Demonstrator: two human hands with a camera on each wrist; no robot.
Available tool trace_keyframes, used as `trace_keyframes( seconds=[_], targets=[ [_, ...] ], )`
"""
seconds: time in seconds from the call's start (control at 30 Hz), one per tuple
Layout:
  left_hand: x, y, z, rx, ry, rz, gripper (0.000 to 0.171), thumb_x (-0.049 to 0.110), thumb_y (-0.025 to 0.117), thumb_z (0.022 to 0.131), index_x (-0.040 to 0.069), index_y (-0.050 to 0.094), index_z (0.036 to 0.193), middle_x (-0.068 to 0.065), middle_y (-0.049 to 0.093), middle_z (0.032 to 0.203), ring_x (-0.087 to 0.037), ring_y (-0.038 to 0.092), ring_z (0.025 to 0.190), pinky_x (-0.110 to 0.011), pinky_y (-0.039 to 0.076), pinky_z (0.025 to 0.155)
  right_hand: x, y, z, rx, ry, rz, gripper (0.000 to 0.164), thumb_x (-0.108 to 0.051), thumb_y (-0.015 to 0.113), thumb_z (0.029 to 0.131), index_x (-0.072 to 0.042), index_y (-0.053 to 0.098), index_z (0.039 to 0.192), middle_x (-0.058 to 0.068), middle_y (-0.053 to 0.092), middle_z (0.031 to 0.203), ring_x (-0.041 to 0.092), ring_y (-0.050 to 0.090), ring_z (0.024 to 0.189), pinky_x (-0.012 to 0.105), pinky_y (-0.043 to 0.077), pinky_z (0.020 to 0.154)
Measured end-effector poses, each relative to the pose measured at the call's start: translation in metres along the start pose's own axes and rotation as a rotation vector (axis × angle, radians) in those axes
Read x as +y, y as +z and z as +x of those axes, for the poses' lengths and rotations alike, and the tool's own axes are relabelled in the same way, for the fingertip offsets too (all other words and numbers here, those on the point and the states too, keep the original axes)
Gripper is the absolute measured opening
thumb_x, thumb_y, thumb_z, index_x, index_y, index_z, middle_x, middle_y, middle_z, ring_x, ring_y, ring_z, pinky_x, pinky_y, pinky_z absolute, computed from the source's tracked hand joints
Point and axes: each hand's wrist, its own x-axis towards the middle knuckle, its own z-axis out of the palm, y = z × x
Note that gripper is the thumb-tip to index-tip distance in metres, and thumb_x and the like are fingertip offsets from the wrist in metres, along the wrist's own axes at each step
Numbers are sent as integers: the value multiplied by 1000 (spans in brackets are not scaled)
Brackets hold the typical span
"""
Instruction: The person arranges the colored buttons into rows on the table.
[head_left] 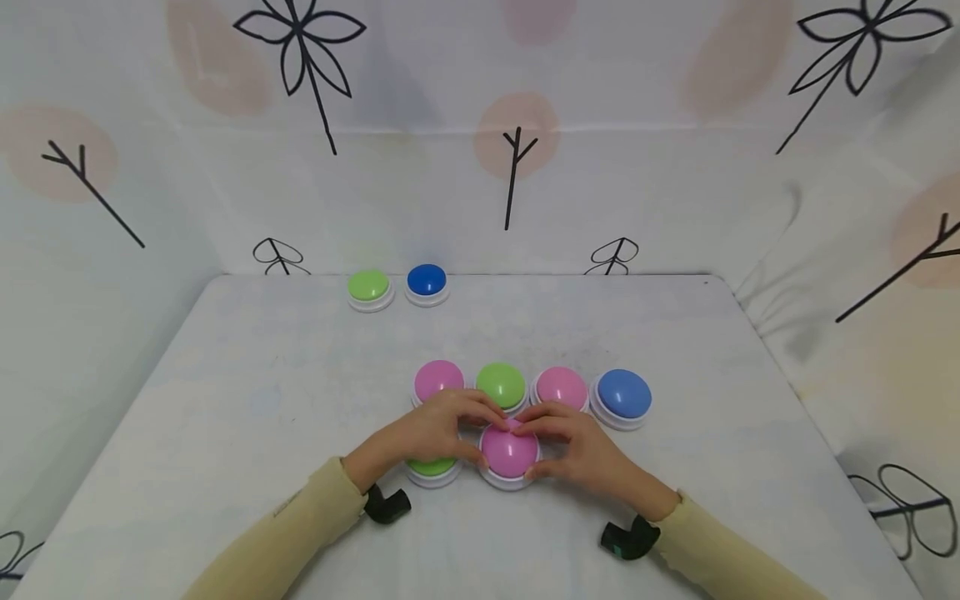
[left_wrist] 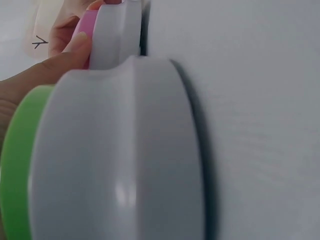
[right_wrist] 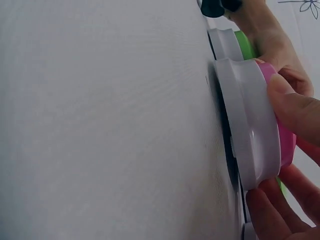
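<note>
With left hand (head_left: 446, 421) and right hand (head_left: 579, 446), head view, gripping pink button (head_left: 510, 454) from either side, well short of the far edge of the table (head_left: 225, 417). From left wrist, holding it beyond green button (left_wrist: 100, 155). From right wrist, clasping dome (right_wrist: 286, 145) and base (right_wrist: 251, 125).

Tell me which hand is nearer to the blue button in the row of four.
Right. The right hand is in front and left of the blue button; the left hand, farther left.
</note>
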Motion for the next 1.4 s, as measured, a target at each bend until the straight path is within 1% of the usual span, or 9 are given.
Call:
trace_keyframes(
  seconds=[0.17,0.5,0.57,0.8,1.0,1.1,1.2,1.3,1.4],
  targets=[
    [0,-2,2,-33,8,34,51,25,87,78,27,70,126,15,59,125,-4,50,122,-30,44,102,1,1,1,-5,-25,6,50,-21,92,70,-14,74,116,1,64,122,21,58,115,23,46,99],
    [-2,-6,5,-55,88,6,51,19,85,79,24,69,127,11,58,128,-5,49,124,-30,44,103,0,3,4,-15,16,25,49,-23,92,71,-15,73,115,0,63,122,21,58,114,25,48,98],
    [-2,-7,5,-64,85,-4,51,17,85,79,22,69,127,11,58,129,-5,50,123,-30,44,103,-1,3,5,-20,16,30,49,-22,92,71,-15,73,115,0,63,122,21,58,115,26,48,98],
    [-2,-9,1,-98,27,-25,51,13,84,79,20,67,127,11,58,130,-4,51,122,-28,43,103,-5,5,7,-63,31,0,52,-23,93,69,-18,73,117,-4,60,124,19,55,118,30,48,99],
    [3,-10,2,-109,29,-36,51,11,83,81,18,66,128,9,58,131,-4,52,122,-27,43,104,-7,-1,7,-118,80,-7,48,-31,88,76,-21,72,119,-6,59,126,18,54,119,33,49,100],
    [3,-11,3,-110,39,-32,51,10,83,81,17,66,129,8,58,131,-5,52,121,-26,44,103,-8,-3,9,-131,98,-4,46,-33,87,77,-22,72,120,-6,59,127,17,54,120,35,49,100],
    [4,-13,3,-109,55,-36,50,9,82,82,17,66,128,7,59,131,-5,53,121,-25,45,101,-9,-4,10,-134,88,-7,46,-32,87,77,-21,72,119,-5,60,127,17,55,120,35,49,99],
    [4,-14,2,-105,72,-53,48,7,82,82,16,66,127,7,60,129,-6,54,119,-25,46,100,-9,-5,11,-124,52,-24,46,-27,88,76,-20,72,118,-4,61,126,18,56,118,34,50,99],
    [4,-16,2,-101,64,-77,47,5,81,82,16,67,126,8,61,127,-6,55,119,-26,47,100,-8,-6,12,-102,21,-41,45,-20,89,76,-19,72,118,-4,62,124,17,57,116,33,50,97]
  ],
)
